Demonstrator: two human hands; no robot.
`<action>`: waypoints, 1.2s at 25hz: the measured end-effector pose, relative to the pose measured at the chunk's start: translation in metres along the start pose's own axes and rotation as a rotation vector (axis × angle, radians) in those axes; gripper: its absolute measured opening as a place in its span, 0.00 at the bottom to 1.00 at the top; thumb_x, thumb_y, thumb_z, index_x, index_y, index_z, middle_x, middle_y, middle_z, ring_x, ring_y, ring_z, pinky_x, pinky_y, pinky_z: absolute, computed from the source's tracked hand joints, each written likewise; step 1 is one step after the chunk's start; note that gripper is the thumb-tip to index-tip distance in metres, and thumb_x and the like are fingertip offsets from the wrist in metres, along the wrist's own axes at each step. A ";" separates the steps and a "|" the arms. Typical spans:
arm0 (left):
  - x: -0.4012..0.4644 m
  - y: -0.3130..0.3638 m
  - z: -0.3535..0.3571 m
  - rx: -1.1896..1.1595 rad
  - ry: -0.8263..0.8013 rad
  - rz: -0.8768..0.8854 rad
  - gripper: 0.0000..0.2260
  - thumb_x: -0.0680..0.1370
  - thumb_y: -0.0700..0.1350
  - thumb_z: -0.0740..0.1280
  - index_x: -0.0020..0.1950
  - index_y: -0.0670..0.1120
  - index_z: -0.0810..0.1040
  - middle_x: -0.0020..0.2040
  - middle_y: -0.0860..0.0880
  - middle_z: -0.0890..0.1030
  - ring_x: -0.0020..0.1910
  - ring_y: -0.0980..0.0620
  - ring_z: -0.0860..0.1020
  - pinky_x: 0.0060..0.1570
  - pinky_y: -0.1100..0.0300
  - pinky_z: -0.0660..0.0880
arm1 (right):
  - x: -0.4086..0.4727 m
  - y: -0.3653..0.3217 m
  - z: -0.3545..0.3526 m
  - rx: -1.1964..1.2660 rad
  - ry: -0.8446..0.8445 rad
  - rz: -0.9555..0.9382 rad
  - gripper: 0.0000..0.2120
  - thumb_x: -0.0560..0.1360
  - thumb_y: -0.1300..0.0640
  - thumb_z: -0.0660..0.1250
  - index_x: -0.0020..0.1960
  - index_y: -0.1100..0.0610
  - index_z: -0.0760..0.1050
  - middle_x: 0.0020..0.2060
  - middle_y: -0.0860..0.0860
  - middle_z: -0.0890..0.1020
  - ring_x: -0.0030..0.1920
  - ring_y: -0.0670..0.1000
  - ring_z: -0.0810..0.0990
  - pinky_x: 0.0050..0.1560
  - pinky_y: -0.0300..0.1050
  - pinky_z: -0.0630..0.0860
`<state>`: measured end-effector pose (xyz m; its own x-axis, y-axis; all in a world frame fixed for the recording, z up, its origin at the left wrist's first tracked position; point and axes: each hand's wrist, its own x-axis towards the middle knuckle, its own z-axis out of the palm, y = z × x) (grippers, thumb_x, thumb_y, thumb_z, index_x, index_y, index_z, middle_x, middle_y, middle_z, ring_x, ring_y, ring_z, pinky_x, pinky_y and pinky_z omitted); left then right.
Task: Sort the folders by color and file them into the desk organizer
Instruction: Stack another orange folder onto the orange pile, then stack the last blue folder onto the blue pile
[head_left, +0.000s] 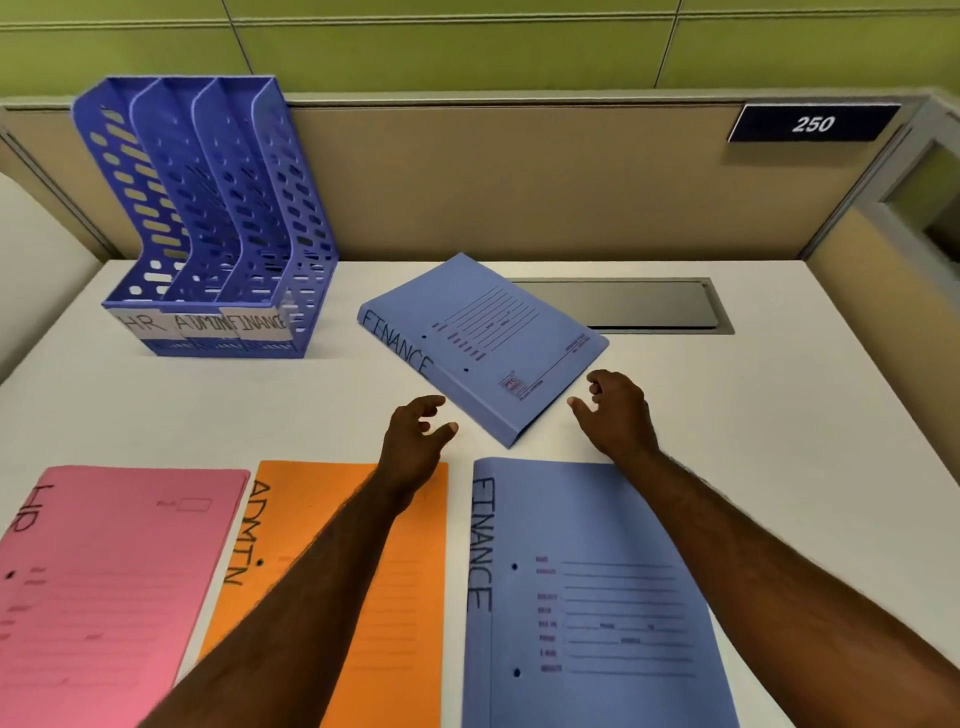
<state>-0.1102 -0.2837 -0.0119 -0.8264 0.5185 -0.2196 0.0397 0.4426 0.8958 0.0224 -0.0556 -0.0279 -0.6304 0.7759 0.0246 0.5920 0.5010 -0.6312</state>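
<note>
Left hand (415, 434) at centre frame: fingers loosely curled and spread, grip empty, poised just beside the near-left edge of the skewed blue folder (480, 345). Right hand (615, 410) likewise half open, nothing held, hovering near that folder's lower-right edge, not clearly touching it. Both forearms reaching up from the bottom of the frame.

Between the two hands, that blue folder marked FINANCE, lying flat on the white tabletop (753, 441), turned at an angle, thick along the spine (probably a stack or a filled file, so likely heavier than a single card cover). Stiff enough to lift flat; smooth card, apt to slide or fan open if pinched at one corner only. Best taken at both long edges, or along the spine.

Along the bottom of the frame, three more folders flat on the tabletop: pink HR folder (114, 582) at lower left, orange ADMIN folder (415, 597) partly under the left forearm, second blue FINANCE folder (597, 597) at lower right. Thin, floppy, light by the look.

At upper left, blue desk organizer (208, 208), three upright slots labelled HR, ADMIN, FINANCE, all seemingly unfilled. At upper right, a recessed grey cable tray (623, 304) and a plate reading 250 (813, 123).
</note>
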 end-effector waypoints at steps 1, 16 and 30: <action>0.008 0.003 0.009 -0.017 0.013 -0.024 0.19 0.77 0.43 0.69 0.68 0.49 0.72 0.65 0.47 0.71 0.60 0.47 0.72 0.52 0.55 0.73 | 0.013 0.005 -0.002 0.003 0.010 0.006 0.24 0.72 0.53 0.72 0.65 0.61 0.73 0.57 0.57 0.79 0.54 0.56 0.80 0.53 0.45 0.74; 0.072 0.013 0.057 -0.101 0.084 -0.104 0.31 0.74 0.40 0.72 0.72 0.47 0.60 0.70 0.46 0.67 0.67 0.46 0.69 0.66 0.47 0.70 | 0.124 0.031 0.013 -0.085 -0.250 -0.033 0.36 0.65 0.46 0.78 0.64 0.61 0.67 0.62 0.59 0.74 0.62 0.59 0.72 0.60 0.49 0.70; 0.085 0.015 0.051 -0.805 0.132 -0.368 0.23 0.75 0.33 0.67 0.68 0.43 0.66 0.61 0.41 0.75 0.58 0.41 0.76 0.44 0.47 0.79 | 0.123 0.037 0.008 -0.064 -0.237 0.027 0.37 0.63 0.43 0.78 0.64 0.61 0.70 0.62 0.60 0.74 0.63 0.59 0.71 0.58 0.50 0.69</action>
<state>-0.1513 -0.1953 -0.0370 -0.7690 0.3345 -0.5447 -0.6057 -0.1087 0.7883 -0.0369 0.0555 -0.0542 -0.7099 0.6812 -0.1788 0.6357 0.5105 -0.5790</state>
